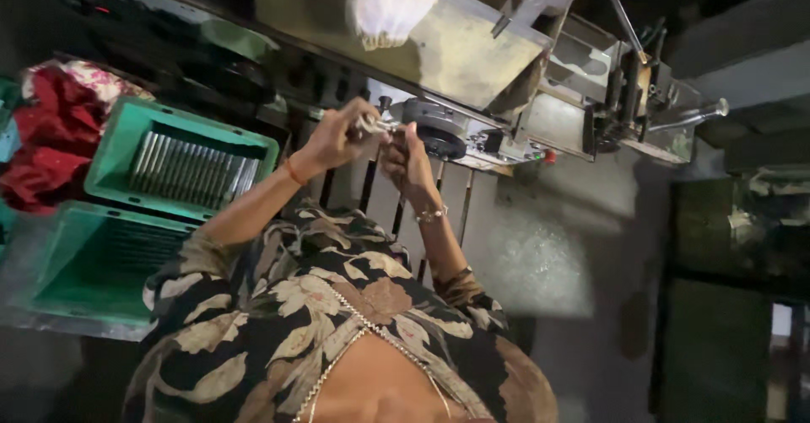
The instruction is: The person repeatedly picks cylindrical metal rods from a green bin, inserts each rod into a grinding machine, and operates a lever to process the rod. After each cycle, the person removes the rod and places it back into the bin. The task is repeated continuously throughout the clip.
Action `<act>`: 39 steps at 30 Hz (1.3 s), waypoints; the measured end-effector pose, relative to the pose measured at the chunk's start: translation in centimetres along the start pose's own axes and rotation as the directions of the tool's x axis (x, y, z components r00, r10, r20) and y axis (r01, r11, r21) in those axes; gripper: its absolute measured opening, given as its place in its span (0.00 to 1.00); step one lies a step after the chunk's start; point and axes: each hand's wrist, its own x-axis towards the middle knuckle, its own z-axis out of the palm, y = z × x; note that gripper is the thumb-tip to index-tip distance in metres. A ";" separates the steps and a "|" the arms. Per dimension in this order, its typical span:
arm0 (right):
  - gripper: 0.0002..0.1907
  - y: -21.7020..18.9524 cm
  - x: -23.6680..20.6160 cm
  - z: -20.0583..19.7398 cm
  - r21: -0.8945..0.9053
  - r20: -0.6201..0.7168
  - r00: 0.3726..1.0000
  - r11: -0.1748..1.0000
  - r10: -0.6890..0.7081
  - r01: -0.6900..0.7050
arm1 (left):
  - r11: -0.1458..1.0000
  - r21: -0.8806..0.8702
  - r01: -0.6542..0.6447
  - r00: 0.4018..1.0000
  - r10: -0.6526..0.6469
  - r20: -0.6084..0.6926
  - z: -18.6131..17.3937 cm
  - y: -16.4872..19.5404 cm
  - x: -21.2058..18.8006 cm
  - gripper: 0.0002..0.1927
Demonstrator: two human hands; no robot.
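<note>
My left hand [336, 136] and my right hand [405, 160] meet in front of a grey metal machine [557, 119]. Together they pinch a small shiny metal part [369, 123], my left hand from the left and my right hand from just below and to the right. The part is held close to a black round knob [440, 134] on the machine. An orange thread circles my left wrist and a thin bracelet my right. My patterned dark and beige sleeves fill the lower frame.
Two green plastic crates stand at the left: the upper crate [118, 140] holds several shiny metal rods, the lower crate [80, 271] looks dark inside. Red cloth [46, 140] lies at the far left. A white cloth [392, 1] hangs over the machine's slanted metal plate [472, 56].
</note>
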 end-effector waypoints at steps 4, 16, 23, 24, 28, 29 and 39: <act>0.22 -1.1 0.3 -1.4 -0.789 0.269 0.771 0.327 -0.577 0.520 | 0.633 -0.442 0.636 0.744 -0.656 0.131 1.8 -0.5 1.6 0.13; 0.10 -7.5 -0.1 -5.7 -0.574 0.814 0.338 -0.558 -0.473 0.600 | 0.834 -0.426 0.350 0.908 -0.414 -0.064 8.0 2.8 3.4 0.10; 0.10 -12.2 -2.1 -10.7 -0.464 0.883 0.289 -0.598 -0.369 0.654 | 0.644 -0.560 0.521 0.797 -0.602 0.048 12.5 5.1 5.4 0.12; 0.10 -12.5 -2.5 -11.5 -0.471 0.880 0.283 -0.625 -0.380 0.622 | 0.646 -0.551 0.529 0.795 -0.605 0.054 13.4 5.0 5.9 0.12; 0.15 -13.8 -3.0 -13.0 -0.561 0.814 0.307 -0.533 -0.492 0.633 | 0.766 -0.403 0.501 0.840 -0.543 0.010 16.0 5.0 7.4 0.12; 0.16 -14.2 -3.5 -13.0 -0.575 0.801 0.314 -0.509 -0.509 0.640 | 0.785 -0.424 0.451 0.869 -0.495 0.009 16.6 5.1 7.6 0.12; 0.11 -19.7 -7.6 -7.5 -0.717 0.695 0.719 0.094 0.013 0.691 | 0.247 -0.582 0.775 0.606 -0.553 0.572 14.5 3.9 10.9 0.11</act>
